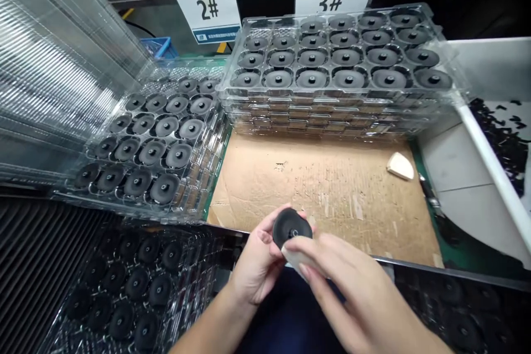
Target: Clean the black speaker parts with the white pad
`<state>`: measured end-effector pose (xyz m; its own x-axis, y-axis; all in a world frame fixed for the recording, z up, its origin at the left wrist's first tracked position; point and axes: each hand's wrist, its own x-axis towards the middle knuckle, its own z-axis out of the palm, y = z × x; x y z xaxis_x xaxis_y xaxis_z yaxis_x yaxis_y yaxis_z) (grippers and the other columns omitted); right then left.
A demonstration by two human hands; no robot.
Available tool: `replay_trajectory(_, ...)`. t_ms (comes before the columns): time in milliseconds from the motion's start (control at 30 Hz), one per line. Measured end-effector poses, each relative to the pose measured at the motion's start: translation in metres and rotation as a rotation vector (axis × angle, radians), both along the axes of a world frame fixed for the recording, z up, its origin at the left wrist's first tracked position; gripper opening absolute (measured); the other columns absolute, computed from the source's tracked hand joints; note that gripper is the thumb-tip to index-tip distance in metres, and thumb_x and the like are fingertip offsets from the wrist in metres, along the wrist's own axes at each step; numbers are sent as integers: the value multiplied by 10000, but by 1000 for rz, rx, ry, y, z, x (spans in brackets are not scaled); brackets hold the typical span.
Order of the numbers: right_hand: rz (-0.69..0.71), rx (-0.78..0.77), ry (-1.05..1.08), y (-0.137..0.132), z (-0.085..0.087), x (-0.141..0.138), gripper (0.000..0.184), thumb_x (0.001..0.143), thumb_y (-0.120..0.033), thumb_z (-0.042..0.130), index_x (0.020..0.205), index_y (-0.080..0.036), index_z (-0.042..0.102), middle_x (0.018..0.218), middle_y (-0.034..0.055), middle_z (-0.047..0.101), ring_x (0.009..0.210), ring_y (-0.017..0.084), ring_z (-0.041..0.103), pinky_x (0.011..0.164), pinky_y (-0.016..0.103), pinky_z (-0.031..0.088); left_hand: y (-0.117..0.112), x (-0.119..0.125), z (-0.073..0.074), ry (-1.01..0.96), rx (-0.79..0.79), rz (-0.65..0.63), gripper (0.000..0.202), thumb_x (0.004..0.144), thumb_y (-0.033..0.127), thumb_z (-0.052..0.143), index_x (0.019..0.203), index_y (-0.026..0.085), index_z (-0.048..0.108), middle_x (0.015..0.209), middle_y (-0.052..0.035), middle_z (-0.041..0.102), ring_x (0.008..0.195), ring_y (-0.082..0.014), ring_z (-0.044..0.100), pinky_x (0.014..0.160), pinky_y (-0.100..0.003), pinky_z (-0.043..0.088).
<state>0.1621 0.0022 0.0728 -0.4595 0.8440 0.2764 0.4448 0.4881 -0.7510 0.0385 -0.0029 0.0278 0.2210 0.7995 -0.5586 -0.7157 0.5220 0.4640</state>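
Here, the left hand (pixel 257 265) curls around a black disc (pixel 291 228), gripping its rim at the six o'clock edge of the cardboard sheet (pixel 332 188). The right hand (pixel 357 293) pinches a pale pad (pixel 295 258) against the disc's lower edge. A stack of filled trays (pixel 344 61) sits at twelve o'clock, a lower tray (pixel 153 144) at ten.

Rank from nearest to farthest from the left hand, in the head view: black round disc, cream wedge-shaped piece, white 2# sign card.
1. Black round disc, held in the left hand, centre front.
2. Cream wedge-shaped piece, on the brown cardboard sheet, right.
3. White 2# sign card, far back, left.
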Motion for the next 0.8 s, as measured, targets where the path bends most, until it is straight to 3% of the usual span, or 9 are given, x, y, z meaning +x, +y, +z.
replay_trajectory(133, -135, 120, -5, 0, -4, 0, 257, 885, -95, 434, 1102, -107, 572, 869, 91, 652, 763, 194, 583, 685, 344, 485, 0, 2, 5, 9, 25, 13, 428, 450, 283, 883, 844, 213, 730, 785, 10, 720, 757, -116, 664, 719, -180, 494)
replay_trajectory(200, -119, 171, 56, -5, -5, 1, 296, 875, -73, 438, 1151, -91, 543, 907, 106, 652, 794, 192, 579, 715, 343, 480, -2, -1, 6, -11, 97, -9, 514, 404, 335, 886, 883, 226, 734, 843, -5, 735, 805, -143, 675, 768, -217, 502)
replay_trajectory(300, 11, 47, 87, -11, -3, 4, 278, 856, -60, 442, 1094, -138, 562, 902, 66, 654, 774, 154, 581, 688, 275, 477, -7, -4, 5, -28, 156, -17, 654, 377, 360, 881, 1002, 277, 706, 1001, -18, 731, 910, -187, 673, 858, -283, 493)
replay_trajectory(367, -27, 21, 71, -9, -1, 2, 246, 867, -80, 432, 1053, -152, 575, 874, 55, 654, 747, 154, 579, 669, 281, 466, -10, -3, 5, -3, 143, -26, 610, 407, 378, 868, 986, 259, 713, 940, -11, 735, 907, -174, 666, 853, -260, 484)
replay_trajectory(467, -114, 132, 70, -2, 5, -2, 252, 886, -102, 425, 1094, -116, 566, 825, 73, 647, 724, 178, 567, 668, 327, 449, -13, 0, 6, 42, 145, -51, 586, 400, 408, 863, 934, 207, 729, 824, -14, 728, 879, -182, 656, 857, -265, 479)
replay_trajectory(533, -21, 137, 86, -3, 8, 3, 265, 883, -88, 435, 1115, -109, 561, 832, 72, 653, 751, 174, 576, 696, 321, 458, -14, -2, 7, 27, 171, -42, 601, 409, 405, 866, 960, 215, 721, 885, -26, 733, 880, -195, 661, 885, -303, 478)
replay_trajectory(633, 138, 9, 57, -13, 9, 22, 270, 868, -51, 439, 1080, -155, 572, 870, 38, 665, 786, 137, 596, 716, 256, 469, -18, -9, 6, -42, 175, -36, 620, 413, 375, 875, 997, 258, 704, 977, -29, 733, 867, -203, 680, 867, -338, 498)
replay_trajectory(733, 61, -41, -105, -20, 11, 40, 261, 877, -81, 442, 1086, -183, 561, 836, 23, 647, 719, 133, 578, 655, 251, 449, -19, -8, 4, -62, 129, -41, 648, 365, 369, 888, 977, 253, 712, 971, -26, 738, 884, -195, 677, 847, -300, 499)
replay_trajectory(800, -34, 48, -212, -17, 16, 41, 257, 894, -112, 435, 1107, -169, 567, 796, 37, 627, 680, 153, 542, 619, 280, 410, -19, -3, 6, -66, 102, -43, 672, 343, 382, 891, 977, 245, 715, 963, -17, 736, 909, -178, 661, 876, -270, 473)
